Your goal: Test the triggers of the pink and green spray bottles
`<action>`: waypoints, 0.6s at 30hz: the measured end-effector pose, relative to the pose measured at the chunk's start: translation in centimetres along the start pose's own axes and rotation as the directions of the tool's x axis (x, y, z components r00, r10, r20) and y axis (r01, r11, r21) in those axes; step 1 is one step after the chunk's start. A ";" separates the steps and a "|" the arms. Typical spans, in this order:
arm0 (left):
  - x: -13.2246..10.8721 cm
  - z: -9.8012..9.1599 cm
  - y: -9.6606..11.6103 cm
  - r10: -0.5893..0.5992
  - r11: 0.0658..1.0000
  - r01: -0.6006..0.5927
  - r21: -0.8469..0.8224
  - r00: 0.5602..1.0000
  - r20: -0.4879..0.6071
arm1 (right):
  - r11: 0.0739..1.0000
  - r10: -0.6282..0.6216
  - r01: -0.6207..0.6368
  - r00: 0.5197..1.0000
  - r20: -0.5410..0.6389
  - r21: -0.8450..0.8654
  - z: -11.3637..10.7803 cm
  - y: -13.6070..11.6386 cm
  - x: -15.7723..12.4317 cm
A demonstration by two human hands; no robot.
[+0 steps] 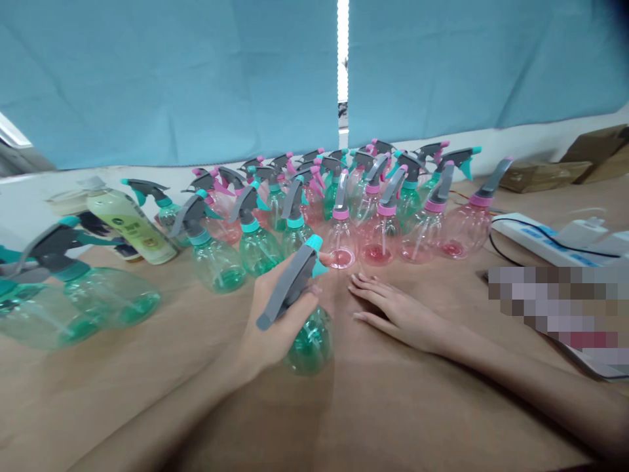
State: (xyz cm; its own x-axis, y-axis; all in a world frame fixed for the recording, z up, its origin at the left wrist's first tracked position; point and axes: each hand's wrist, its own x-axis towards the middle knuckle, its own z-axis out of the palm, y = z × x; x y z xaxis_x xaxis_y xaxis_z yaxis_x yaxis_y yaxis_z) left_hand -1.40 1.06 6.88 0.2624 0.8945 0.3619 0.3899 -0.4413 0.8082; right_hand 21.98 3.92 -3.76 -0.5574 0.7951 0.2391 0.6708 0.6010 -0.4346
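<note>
My left hand (275, 318) is wrapped round the neck of a green spray bottle (310, 344) with a grey and turquoise trigger head. Part of its neck is hidden behind my fingers. To the right, my right hand (393, 308) lies flat on the brown tabletop (393, 413), fingers stretched out and holding nothing. Just beyond that hand stands a row of pink spray bottles, the nearest being a clear pink one (377, 239). Beyond my left hand are green spray bottles, one of them (260, 249) with its trigger head facing right.
More green bottles (113, 292) stand at the left, near a tilted pale green labelled bottle (130, 223). A white power strip (535, 239) with a black cable lies at the right, before cardboard boxes (545, 176). A blue curtain (196, 78) hangs behind.
</note>
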 end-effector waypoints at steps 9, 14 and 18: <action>0.0 -0.1 0.1 -0.021 1.000 0.021 0.013 1.000 0.006 | 1.000 0.007 -0.007 1.000 0.021 -0.026 -0.1 -0.1 0.0; 0.1 0.1 0.1 -0.008 1.000 0.008 0.016 1.000 0.000 | 1.000 0.004 -0.004 1.000 0.008 -0.014 -0.1 -0.1 0.0; 0.1 0.1 0.1 -0.005 1.000 0.005 0.007 1.000 0.002 | 1.000 0.002 -0.002 1.000 0.012 -0.015 -0.1 -0.1 0.0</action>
State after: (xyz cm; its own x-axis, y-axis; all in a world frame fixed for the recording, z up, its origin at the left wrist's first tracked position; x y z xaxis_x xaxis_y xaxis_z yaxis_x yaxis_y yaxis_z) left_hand -1.25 1.07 6.91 0.2624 0.8967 0.3564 0.3973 -0.4370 0.8069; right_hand 21.99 3.88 -3.60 -0.5620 0.7953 0.2273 0.6790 0.6005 -0.4223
